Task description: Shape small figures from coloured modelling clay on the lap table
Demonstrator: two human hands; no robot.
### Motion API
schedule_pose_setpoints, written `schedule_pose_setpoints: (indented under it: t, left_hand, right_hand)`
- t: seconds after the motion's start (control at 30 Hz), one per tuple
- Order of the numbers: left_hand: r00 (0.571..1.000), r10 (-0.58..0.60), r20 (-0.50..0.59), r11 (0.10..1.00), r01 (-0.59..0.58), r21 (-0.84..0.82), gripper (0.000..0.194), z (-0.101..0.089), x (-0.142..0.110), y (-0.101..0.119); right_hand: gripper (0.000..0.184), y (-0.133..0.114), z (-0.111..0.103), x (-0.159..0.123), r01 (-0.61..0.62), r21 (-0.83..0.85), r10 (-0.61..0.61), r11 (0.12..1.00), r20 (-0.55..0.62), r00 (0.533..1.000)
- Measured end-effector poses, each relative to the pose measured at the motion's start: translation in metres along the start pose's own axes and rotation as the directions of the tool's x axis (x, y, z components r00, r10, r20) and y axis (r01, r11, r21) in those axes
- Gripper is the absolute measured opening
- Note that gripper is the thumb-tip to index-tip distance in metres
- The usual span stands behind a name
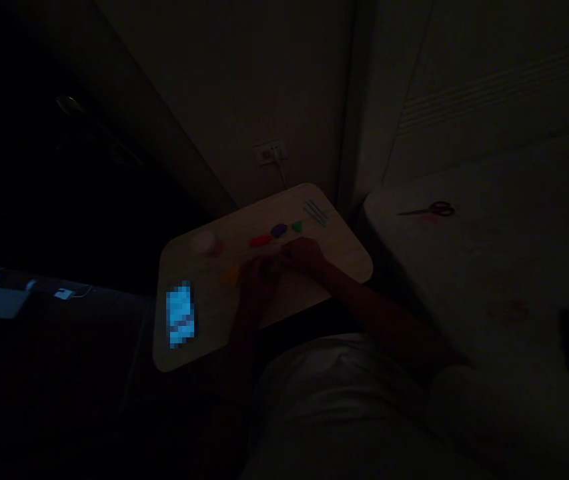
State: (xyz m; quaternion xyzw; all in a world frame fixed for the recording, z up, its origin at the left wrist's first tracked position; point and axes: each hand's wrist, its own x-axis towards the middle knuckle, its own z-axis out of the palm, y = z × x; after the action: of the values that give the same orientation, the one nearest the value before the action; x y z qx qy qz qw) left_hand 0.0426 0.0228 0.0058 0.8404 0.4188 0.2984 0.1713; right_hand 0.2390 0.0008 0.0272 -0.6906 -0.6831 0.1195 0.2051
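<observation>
In dim light, my left hand (pixel 259 275) is low over a small wooden table, its fingers curled beside an orange lump (pixel 231 275). To its right my right hand (pixel 305 253) is closed, with the fingers bent toward the left hand. Whatever lies between the fingers is too dark to make out. Just beyond the hands are a red lump (pixel 261 241), a purple lump (pixel 279 231) and a small green piece (pixel 297 227). Several thin sticks (pixel 316 212) lie near the far right corner.
The table (pixel 204 333) has rounded corners. On its left lie a pixelated bright screen (pixel 181 315) and a pale round thing (pixel 205 241). Scissors (pixel 439 210) rest on a light surface at right. A cable runs from the wall socket (pixel 270 153) behind the table.
</observation>
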Motion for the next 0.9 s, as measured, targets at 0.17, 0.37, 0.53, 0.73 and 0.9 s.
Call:
schedule_pose_setpoints:
  t: [0.17, 0.37, 0.53, 0.73, 0.9]
  left_hand:
    - [1.0, 0.004, -0.017, 1.0, -0.004, 0.003, 0.02, -0.001, 0.0, 0.005]
    - [1.0, 0.013, -0.014, 0.999, -0.012, 0.037, 0.02, -0.003, 0.0, 0.01]
    - [1.0, 0.026, -0.006, 0.999, -0.026, 0.034, 0.021, -0.002, 0.001, 0.007]
    - [0.999, 0.027, -0.018, 0.999, -0.026, 0.037, 0.014, 0.0, 0.0, 0.004]
    - [0.999, 0.038, -0.029, 0.999, -0.037, 0.035, 0.013, 0.0, 0.0, 0.004]
  right_hand:
    - [0.044, 0.007, -0.002, -0.007, -0.08, 0.19, 0.104, 0.978, -0.121, 0.987]
    - [0.029, 0.01, 0.004, -0.034, -0.048, 0.265, 0.097, 0.963, -0.174, 0.98]
    - [0.032, 0.006, 0.005, -0.052, -0.063, 0.204, 0.1, 0.977, -0.178, 0.979]
    - [0.019, 0.002, 0.002, -0.059, -0.075, 0.138, 0.097, 0.988, -0.155, 0.983]
    - [0.021, 0.003, 0.004, -0.058, -0.078, 0.123, 0.096, 0.989, -0.148, 0.984]
